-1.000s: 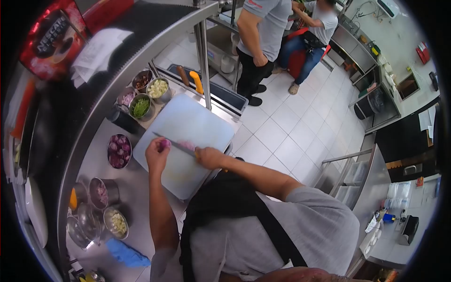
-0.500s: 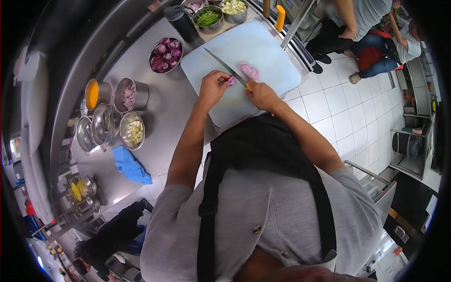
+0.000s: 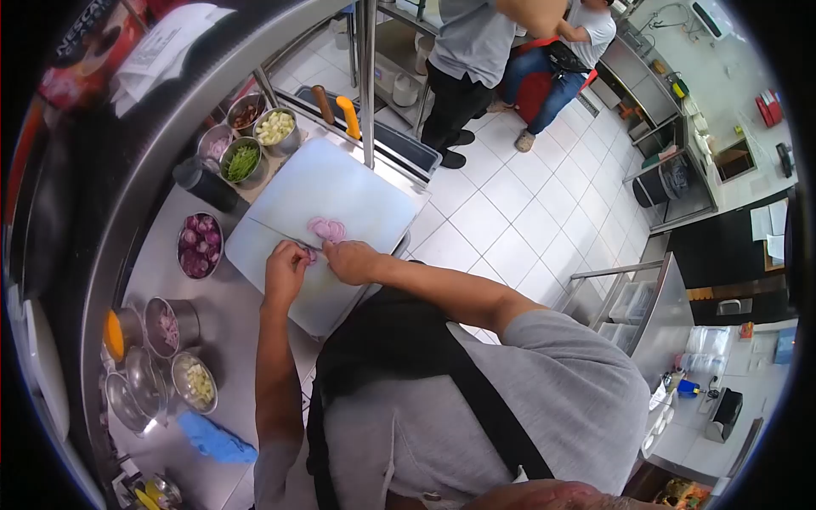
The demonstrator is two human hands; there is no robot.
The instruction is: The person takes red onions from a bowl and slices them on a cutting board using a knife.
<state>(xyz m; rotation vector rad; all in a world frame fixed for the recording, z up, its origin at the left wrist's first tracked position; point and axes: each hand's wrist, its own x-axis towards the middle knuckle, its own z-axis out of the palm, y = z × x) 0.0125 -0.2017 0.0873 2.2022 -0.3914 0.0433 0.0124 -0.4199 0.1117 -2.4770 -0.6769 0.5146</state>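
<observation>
My right hand (image 3: 353, 262) is closed round the handle of a knife (image 3: 274, 232), whose thin blade points to the upper left over the white cutting board (image 3: 365, 191). My left hand (image 3: 287, 268) pinches a small piece of purple onion (image 3: 309, 255) close beside the blade. Just beyond the knife, a little pile of thin onion slices (image 3: 326, 229) lies on the board. The knife's handle is mostly hidden in my right hand.
Left of the board are a bowl of peeled purple onions (image 3: 201, 246), a dark bottle (image 3: 206, 186), metal pots and a blue cloth (image 3: 214, 437). Containers of chopped greens (image 3: 241, 163) and pale cubes (image 3: 275, 127) stand at the back. Two people are beyond the tiled floor (image 3: 518, 221).
My view has turned, so the board and both hands appear further left and lower. The left hand still has the onion piece, and the right hand still has the knife.
</observation>
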